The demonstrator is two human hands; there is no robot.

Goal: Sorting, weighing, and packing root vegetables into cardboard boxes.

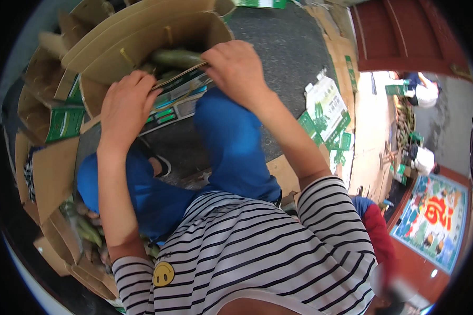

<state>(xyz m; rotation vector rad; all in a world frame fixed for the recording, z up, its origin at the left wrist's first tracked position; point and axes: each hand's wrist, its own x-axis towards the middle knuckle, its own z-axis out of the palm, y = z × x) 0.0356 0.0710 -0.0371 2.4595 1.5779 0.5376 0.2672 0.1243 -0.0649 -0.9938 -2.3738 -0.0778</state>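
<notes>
An open cardboard box stands in front of my knees, its flaps raised on the far side. Inside lie long, thick, green-brown vegetables, partly in shadow; their exact kind I cannot make out. My left hand curls its fingers over the near edge of the box, at the left. Farther right along that same edge, my right hand is closed on the cardboard rim. Green and white printing shows on the near wall below my hands.
More opened cardboard boxes crowd the left side, with green produce in one beside my left arm. A flattened printed carton lies on the dark floor to the right. Two people in white tops are farther off beside a produce heap.
</notes>
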